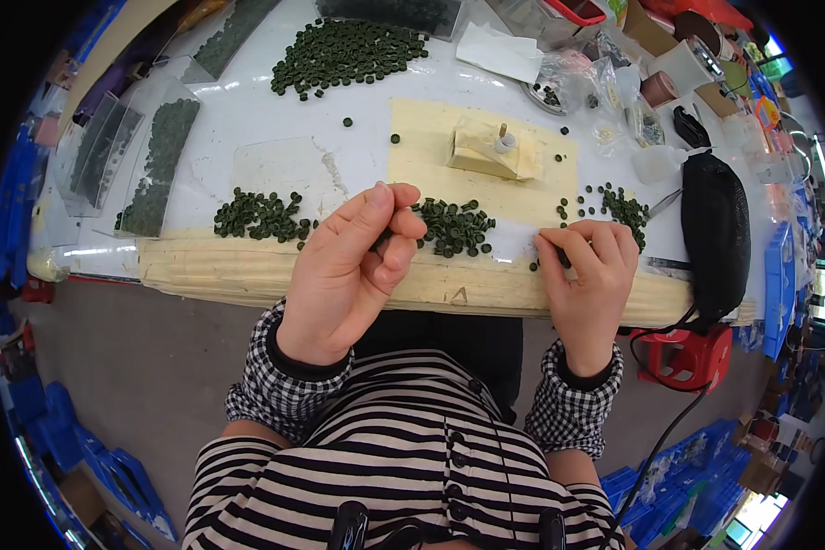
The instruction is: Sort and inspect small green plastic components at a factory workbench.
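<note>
My left hand (pixel 344 266) is raised over the table's front edge, palm turned up. Its thumb meets the curled fingers; dark green shows in the gap, but whether that is a held piece or the pile behind cannot be told. Right behind it lies a pile of small round dark green pieces (pixel 456 227), and another pile (pixel 258 214) is to its left. My right hand (pixel 594 275) reaches down at the edge, thumb and fingertips drawn together by a few loose pieces. Beyond its fingers is a scattered group of the same pieces (pixel 625 209). What its fingertips hold is hidden.
A yellowish block with a small upright peg (pixel 501 151) sits on a tan sheet (pixel 412 174). A large green heap (pixel 344 57) lies farther back. Clear trays (pixel 160 165) of pieces stand left. Right are a black pouch (pixel 715 234), tweezers (pixel 666 202) and a red stool (pixel 692 359).
</note>
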